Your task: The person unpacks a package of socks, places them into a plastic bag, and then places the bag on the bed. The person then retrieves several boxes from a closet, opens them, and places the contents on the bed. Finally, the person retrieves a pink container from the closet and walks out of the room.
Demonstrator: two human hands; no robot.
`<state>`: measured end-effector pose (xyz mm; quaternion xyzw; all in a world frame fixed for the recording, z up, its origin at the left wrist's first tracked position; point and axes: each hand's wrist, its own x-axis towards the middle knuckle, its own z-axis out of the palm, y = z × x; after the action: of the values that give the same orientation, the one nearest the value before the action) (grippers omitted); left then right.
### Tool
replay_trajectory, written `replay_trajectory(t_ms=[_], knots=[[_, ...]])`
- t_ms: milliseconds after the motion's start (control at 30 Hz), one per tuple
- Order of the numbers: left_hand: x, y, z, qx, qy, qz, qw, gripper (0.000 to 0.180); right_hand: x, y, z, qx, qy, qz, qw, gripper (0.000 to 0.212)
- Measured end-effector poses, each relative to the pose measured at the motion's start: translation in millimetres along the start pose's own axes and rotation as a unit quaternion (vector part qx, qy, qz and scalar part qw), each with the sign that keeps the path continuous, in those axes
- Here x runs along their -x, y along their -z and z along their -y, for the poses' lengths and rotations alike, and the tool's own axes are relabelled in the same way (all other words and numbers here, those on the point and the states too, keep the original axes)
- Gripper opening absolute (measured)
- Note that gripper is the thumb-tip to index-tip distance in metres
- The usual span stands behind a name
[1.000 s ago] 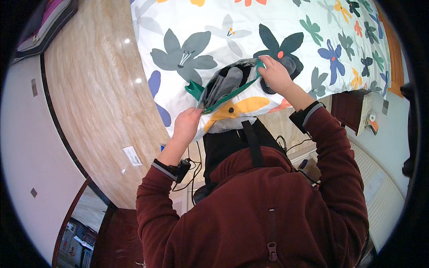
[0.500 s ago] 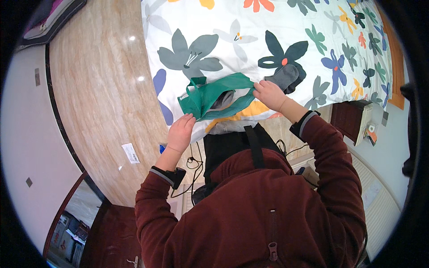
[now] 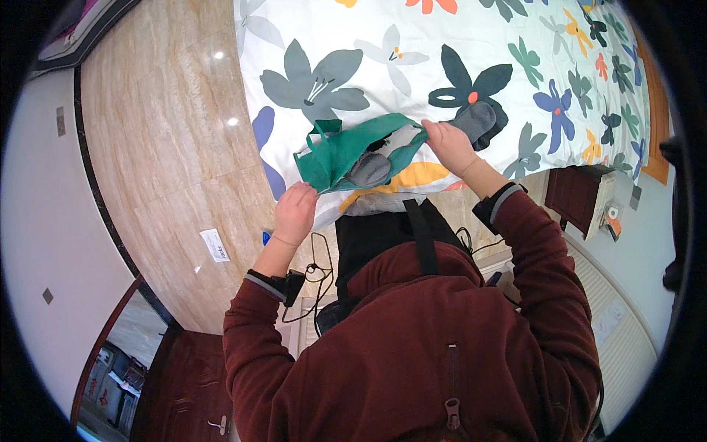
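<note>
A green fabric bag (image 3: 331, 151) with a loop handle lies on its side near the bed's front edge, its mouth spread toward me. My left hand (image 3: 294, 212) pinches the near left corner of that mouth. At the opposite end, my right hand (image 3: 450, 146) grips the rim between thumb and fingers. Inside the opening shows a soft grey thing (image 3: 370, 169), rounded like a slipper; the rest of it is hidden by the bag. Just beyond my right hand, a grey slipper-like item (image 3: 476, 118) with a dark part rests on the flowered bed cover (image 3: 401, 88).
A white labelled packet (image 3: 214, 245) lies on the tan floor (image 3: 169, 147) to the left. Black cables (image 3: 318, 276) trail below my left hand. A dark wooden cabinet (image 3: 573, 193) stands right of the bed, and a ribbed white panel (image 3: 615, 302) runs along the right.
The bag's mouth has opened wider, showing more of the grey thing inside. My left hand has moved slightly up and my right hand slightly right, both still holding the bag.
</note>
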<state>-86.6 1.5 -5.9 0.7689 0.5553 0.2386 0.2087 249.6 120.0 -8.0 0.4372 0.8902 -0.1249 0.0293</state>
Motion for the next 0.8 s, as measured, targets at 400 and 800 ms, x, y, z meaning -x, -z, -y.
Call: replay_trajectory(t_ms=[400, 800], knots=[[-19, 32, 37, 0.091, 0.293, 0.013, 0.952, 0.006, -44, 28, -4, -0.059, 0.069, 0.039, 0.995, 0.009], [-79, -9, -26, -0.076, 0.028, 0.107, 0.991, 0.043, -41, 29, 7, -0.042, 0.042, 0.038, 0.998, 0.011]])
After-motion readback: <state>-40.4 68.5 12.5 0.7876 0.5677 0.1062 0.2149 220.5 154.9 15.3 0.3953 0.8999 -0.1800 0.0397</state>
